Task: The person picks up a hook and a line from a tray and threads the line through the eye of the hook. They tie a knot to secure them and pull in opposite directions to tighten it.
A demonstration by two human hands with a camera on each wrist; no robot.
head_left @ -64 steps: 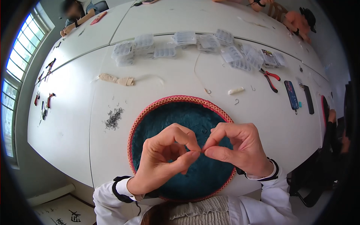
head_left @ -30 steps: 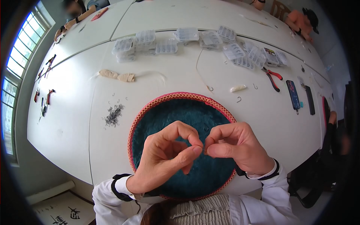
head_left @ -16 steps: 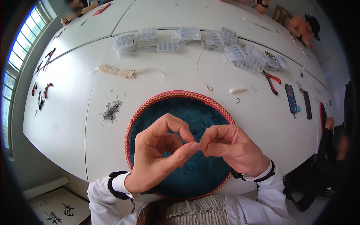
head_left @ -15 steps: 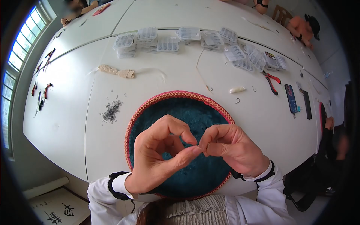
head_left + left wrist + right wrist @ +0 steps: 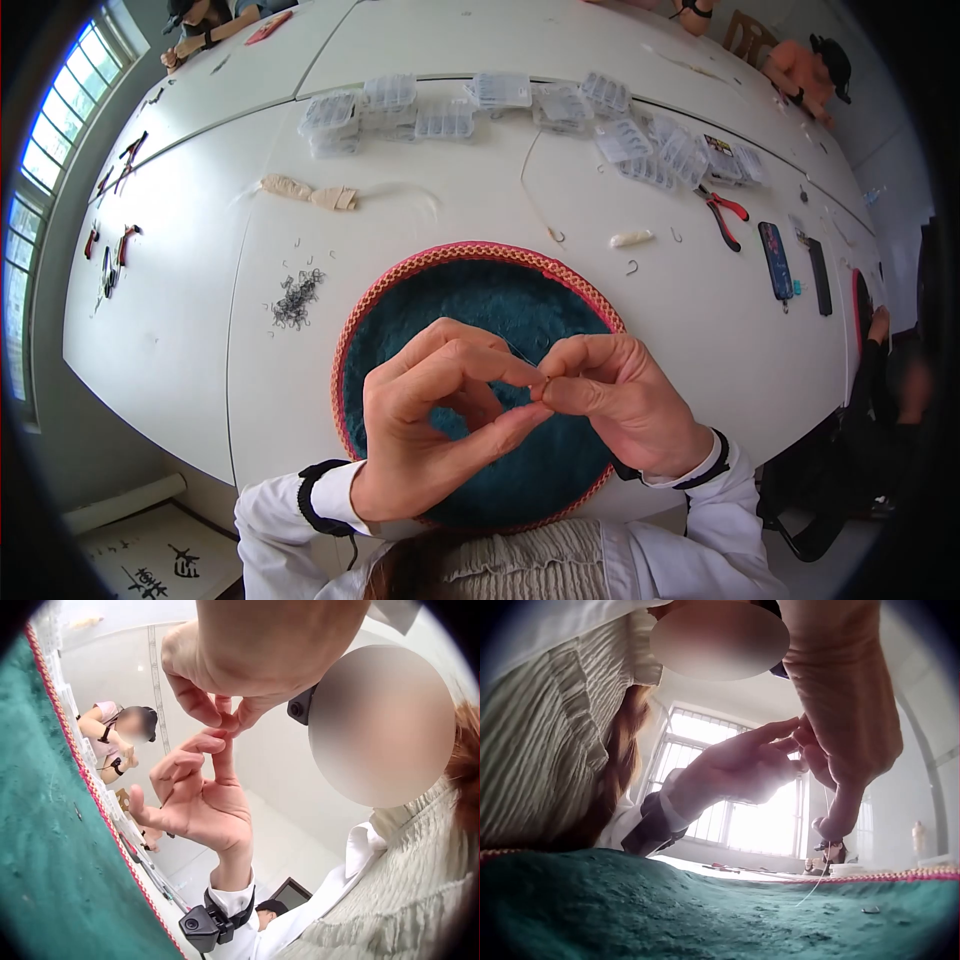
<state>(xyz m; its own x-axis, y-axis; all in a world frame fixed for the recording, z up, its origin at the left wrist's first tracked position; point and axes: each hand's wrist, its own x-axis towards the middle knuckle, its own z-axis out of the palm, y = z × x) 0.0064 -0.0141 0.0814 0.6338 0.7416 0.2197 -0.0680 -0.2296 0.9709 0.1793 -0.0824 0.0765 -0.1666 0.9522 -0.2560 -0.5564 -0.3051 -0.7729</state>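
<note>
Over a round teal cushion [image 5: 480,290] with a red and gold rim, the two hands meet at their fingertips. The right hand [image 5: 635,405] pinches a tiny thing between thumb and index finger, mostly covered by them. Against it the left hand [image 5: 430,425] brings its thumb and index fingertips together; what lies between them is too small to tell. A thin pale line [image 5: 827,855] hangs from the fingertips down to the cushion in the right wrist view. A small dark piece [image 5: 870,910] lies on the cloth.
Behind the cushion lie a hook [image 5: 631,268], a white roll [image 5: 631,239], red-handled pliers [image 5: 722,217] and a phone [image 5: 774,261]. Stacked clear boxes [image 5: 444,118] stand farther back. A heap of dark hooks [image 5: 297,298] and a wrapped bundle [image 5: 310,193] lie to the left.
The left index finger has come down and right, so its tip touches the right fingertips. The right hand has hardly moved. A thin line now shows beside the left index finger.
</note>
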